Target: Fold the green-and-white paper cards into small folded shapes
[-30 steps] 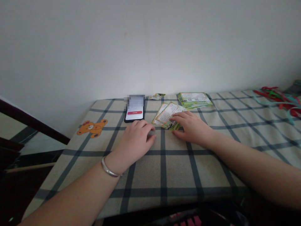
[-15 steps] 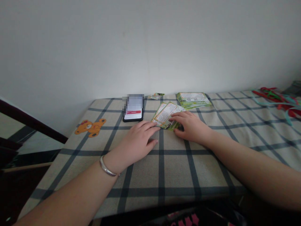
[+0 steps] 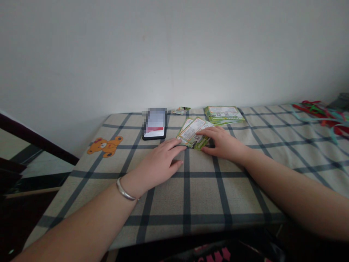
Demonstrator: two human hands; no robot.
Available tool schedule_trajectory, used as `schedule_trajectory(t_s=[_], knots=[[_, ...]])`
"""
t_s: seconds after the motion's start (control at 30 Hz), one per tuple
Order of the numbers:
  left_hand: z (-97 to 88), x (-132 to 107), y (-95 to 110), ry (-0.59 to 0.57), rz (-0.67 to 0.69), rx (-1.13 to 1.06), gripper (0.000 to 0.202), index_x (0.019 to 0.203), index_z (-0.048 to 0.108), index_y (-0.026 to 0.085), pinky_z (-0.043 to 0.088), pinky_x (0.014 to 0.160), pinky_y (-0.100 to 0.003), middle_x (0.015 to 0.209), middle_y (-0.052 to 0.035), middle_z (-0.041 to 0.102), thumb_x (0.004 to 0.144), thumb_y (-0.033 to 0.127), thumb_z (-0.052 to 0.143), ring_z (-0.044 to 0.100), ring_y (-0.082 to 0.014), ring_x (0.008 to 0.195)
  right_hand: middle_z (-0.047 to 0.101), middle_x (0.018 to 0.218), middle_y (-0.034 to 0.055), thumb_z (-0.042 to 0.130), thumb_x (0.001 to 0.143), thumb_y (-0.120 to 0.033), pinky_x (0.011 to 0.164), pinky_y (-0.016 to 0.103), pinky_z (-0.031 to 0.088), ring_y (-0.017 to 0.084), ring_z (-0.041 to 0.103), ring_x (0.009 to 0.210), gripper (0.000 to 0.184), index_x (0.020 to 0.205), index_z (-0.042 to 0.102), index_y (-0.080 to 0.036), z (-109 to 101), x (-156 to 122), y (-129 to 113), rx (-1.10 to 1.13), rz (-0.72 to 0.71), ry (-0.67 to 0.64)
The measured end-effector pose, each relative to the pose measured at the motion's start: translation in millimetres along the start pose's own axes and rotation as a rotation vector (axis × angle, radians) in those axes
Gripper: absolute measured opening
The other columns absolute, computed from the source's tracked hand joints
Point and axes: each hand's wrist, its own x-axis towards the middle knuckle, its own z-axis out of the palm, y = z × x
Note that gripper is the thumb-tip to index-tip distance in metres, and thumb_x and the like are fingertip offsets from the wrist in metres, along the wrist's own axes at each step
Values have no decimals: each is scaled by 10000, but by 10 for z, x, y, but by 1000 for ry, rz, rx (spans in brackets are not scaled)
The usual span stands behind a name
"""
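Checked tablecloth (image 3: 201, 189), beige with dark grey lines, covers a table pushed against a plain pale wall. On it, the person's right hand (image 3: 222, 143) lies flat, fingers stretched out and close together, resting on top of a small fan of green cards (image 3: 192, 133); the thumb lies on the cloth at the cards' near edge, so nothing is pinched. The left hand (image 3: 160, 162) is also flat and relaxed on the cloth, palm down, its fingertips touching the fan's near left corner. A silver bangle (image 3: 124, 191) circles the left wrist.

The cards carry white text panels with orange borders, but the print is too small to read. Just behind them sits a neat stack of cards (image 3: 223, 113) in the same green. A small green scrap (image 3: 182, 110) lies by the wall. Left of the fan, a phone (image 3: 155, 125) lies face up, its screen blurred except for a red bar. An orange bear print (image 3: 105, 145) decorates the cloth at far left. Red and teal ribbons (image 3: 324, 114) trail at far right.
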Motion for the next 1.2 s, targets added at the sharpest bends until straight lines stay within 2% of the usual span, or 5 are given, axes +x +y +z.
schedule_trajectory(t_s=[0.3, 0.57, 0.87, 1.0, 1.2], knots=[[22, 2, -22, 17, 43, 23, 415, 1322, 517, 215, 318, 1136, -437, 1445, -81, 463, 920, 317, 501, 392, -233, 1354, 688, 1115, 59, 581, 880, -333, 949, 384, 451, 236, 597, 1058, 271, 1106, 689, -230, -20, 48, 11, -77, -47, -4], [-1, -12, 12, -13, -8, 25, 449, 1355, 473, 195, 324, 1138, -434, 1527, -118, 335, 928, 333, 488, 364, -252, 1383, 670, 1153, 88, 634, 812, -496, 945, 391, 469, 263, 596, 1077, 460, 1160, 659, -196, -47, -3, -155, -75, -35, -39], [23, -25, 39, 160, -48, -66, 558, 1385, 348, 190, 312, 1156, -424, 1475, -118, 370, 873, 255, 559, 362, -238, 1380, 663, 1127, 90, 613, 830, -433, 936, 400, 478, 260, 599, 1049, 432, 1187, 638, -192, -56, -54, -321, -34, -74, -66], [2, -9, 29, 118, -53, -47, 564, 1402, 351, 181, 320, 1152, -429, 1457, -112, 430, 880, 262, 546, 387, -230, 1364, 641, 1141, 85, 645, 802, -419, 954, 389, 477, 252, 586, 1066, 472, 1220, 619, -200, -65, -82, -350, 30, -127, -106], [16, 8, -20, 55, -84, -7, 560, 1400, 403, 122, 303, 1166, -399, 1454, -121, 455, 888, 299, 545, 380, -230, 1374, 585, 1243, 132, 656, 748, -300, 1066, 391, 405, 264, 506, 1197, 489, 1202, 579, -135, 25, -104, -322, 75, -82, -29]])
